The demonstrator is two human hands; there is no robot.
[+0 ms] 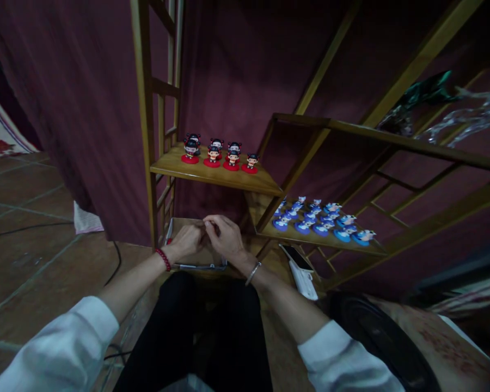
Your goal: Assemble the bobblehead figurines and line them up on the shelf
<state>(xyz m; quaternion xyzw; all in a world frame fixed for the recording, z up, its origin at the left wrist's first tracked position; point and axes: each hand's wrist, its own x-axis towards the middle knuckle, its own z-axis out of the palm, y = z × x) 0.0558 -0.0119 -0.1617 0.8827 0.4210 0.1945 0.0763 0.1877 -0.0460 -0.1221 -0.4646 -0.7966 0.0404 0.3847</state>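
Observation:
Both hands meet above a shallow open cardboard box (200,258) that lies low in front of my knees. My left hand (188,239) has its fingers curled closed. My right hand (225,235) is pinched, its thumb and fingertips close to the left fingers. Whatever lies between the fingertips is too small or hidden to make out. Just above the hands, a wooden shelf (212,173) carries several black-haired figurines (233,158) on round red bases. A bit of red shows at the box's left edge, beside my left wrist.
On a lower shelf (330,243) to the right stand several blue-and-white figurines (321,225). A phone (297,257) rests by a white object (304,280) below it. Clear glass-like ornaments (465,117) sit at upper right. Wooden posts (144,125) and a dark red curtain (85,109) stand left.

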